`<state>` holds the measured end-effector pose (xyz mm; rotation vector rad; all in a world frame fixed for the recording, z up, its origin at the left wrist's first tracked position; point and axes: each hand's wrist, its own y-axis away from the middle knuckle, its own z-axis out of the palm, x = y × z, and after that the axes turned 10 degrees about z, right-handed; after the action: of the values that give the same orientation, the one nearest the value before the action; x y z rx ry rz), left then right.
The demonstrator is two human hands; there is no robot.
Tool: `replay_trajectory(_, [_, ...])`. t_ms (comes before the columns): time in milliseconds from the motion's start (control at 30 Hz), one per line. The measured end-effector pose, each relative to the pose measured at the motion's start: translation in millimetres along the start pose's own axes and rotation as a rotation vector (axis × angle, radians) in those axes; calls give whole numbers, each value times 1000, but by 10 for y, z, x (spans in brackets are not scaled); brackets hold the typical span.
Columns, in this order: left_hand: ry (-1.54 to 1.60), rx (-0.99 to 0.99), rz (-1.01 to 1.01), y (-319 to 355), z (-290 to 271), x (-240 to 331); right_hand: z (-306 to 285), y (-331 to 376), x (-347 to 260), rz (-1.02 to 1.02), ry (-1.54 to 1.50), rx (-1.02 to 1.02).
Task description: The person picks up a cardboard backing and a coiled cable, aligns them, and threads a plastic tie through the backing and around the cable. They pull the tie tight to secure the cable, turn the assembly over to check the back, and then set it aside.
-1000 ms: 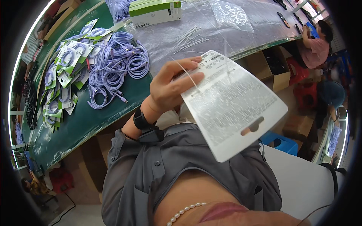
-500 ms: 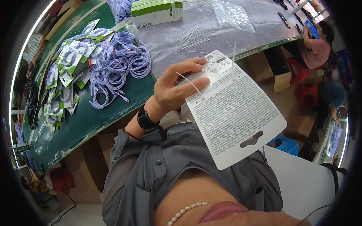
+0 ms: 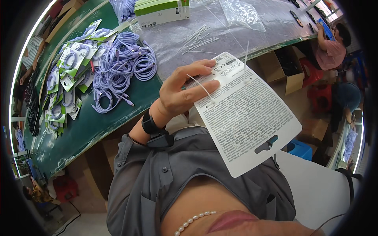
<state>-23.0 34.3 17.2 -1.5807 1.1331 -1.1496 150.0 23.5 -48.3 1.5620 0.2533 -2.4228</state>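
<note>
Clamped on a white card [image 3: 248,114], the left grip [image 3: 177,90] takes it by the far left corner: two digits lie across the printed back, and the rest are hidden underneath. No right grip shows; whether it is behind the card, I cannot tell. The card is up in the air in front of the grey shirt [image 3: 143,179], tilted, nearer the body than the counter [image 3: 88,131], with its hanging slot [image 3: 266,144] toward the lower right. Near the gripped end, a left strand [image 3: 201,84] and a right strand [image 3: 246,59] poke up from its back, both thin and white.

It looks light and fairly stiff — flat enough to carry from one corner — though its smooth face may slip and its corners could crease under a hard pinch. The strands look springy and could catch on fingers. For a second hold, I would favour the long right edge or the slotted end, clear of both strands.

On the counter, loose white ties [image 3: 199,41] lie beyond the card; left of these sit coiled lilac cables [image 3: 118,65] beside carded cables [image 3: 71,61].
</note>
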Motion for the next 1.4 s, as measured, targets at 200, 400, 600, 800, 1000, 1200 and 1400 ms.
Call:
replay_trajectory(200, [-42,-28,0,12,1,1,-65,145,150,94,-70,0])
replay_trajectory(400, [-94,-31,-4,58,32,-20,-146,255,333,152,-44,18])
replay_trajectory(600, [22,181,-527,222,150,-29,44,-263,-97,30,-842,-16])
replay_trajectory(800, [570,543,-923,284,316,-62,195,-261,-463,-440,256,183])
replay_trajectory(1000, [508,543,-877,281,283,-43,233,-239,-622,-801,1035,247])
replay_trajectory(1200, [379,501,-756,324,286,-60,352,-230,-659,-734,946,213])
replay_trajectory(1400, [392,495,-757,343,260,-88,344,-304,-651,-790,1085,162])
